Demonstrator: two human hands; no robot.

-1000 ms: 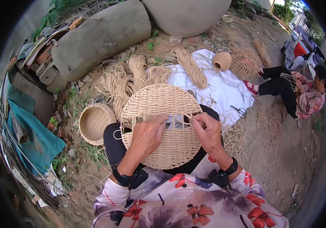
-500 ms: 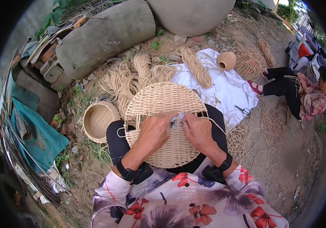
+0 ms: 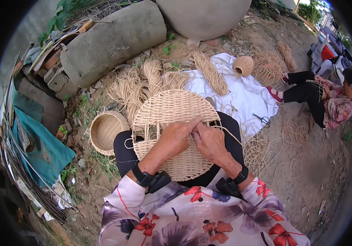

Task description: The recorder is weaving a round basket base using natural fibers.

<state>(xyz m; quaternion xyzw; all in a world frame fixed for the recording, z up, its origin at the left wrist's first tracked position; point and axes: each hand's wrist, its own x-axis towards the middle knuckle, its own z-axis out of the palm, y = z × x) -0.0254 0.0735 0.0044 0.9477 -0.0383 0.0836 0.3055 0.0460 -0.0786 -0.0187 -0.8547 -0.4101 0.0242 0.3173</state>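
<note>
Closest in, the round woven panel (image 3: 176, 104) sits across the lap on black trousers (image 3: 123, 158), its near edge close to the floral shirt (image 3: 202, 207). The left hand (image 3: 178, 137) and right hand (image 3: 210, 141) meet over the unwoven band across its middle, fingers bunched up, so the grip looks nearly closed, but I can't tell if either one has a strand pinched in there. My read: they're filling in that band, and the next move calls for working the loose strand (image 3: 232, 135), trailing off the panel's right edge, around a bare upright and snugging it down. There's decent room over the panel; sideways is tighter, with a small basket (image 3: 107, 132) just beside the left knee and tangled rope (image 3: 256, 152) by the right one, easy to snag. Farther out, rope hanks (image 3: 151, 76) lie off the white cloth's (image 3: 247, 98) left edge, scissors (image 3: 262, 119) near its right edge. A co-worker (image 3: 340, 105) sits well apart, far right.
</note>
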